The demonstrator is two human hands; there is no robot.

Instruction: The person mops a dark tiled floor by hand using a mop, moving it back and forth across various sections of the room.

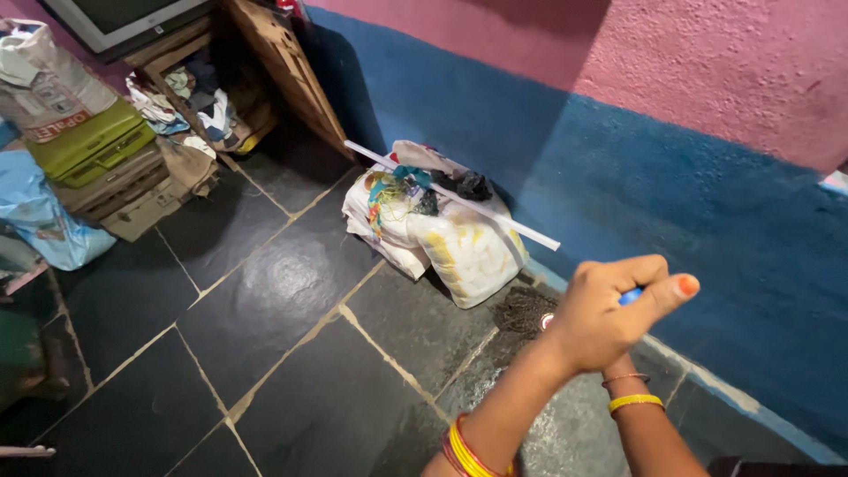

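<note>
Blue plastic shows between the fingers of the left hand (601, 318), which is curled into a fist around a slim blue object (630, 296), the thumb pressed along its top as if to steady it; only the tip of that object pokes out, so its kind cannot be told. The right hand is hidden behind the left one: only its wrist (632, 389) with thin bangles shows, so whether it is closed or apart cannot be told. Both arms are raised over the dark stone floor (283, 300), close to the blue and pink wall (707, 177). Against that wall leans a white sack (459, 243), stuffed full, with coloured threads and dark cloth bunched at its tied mouth; a white rod (450, 196) lies across its top, propped there by the bulge. Farther off, a wooden shelf (221, 79) holds crumpled clothes, and green cases (88, 146) sit stacked beside a blue bag (40, 221).
</note>
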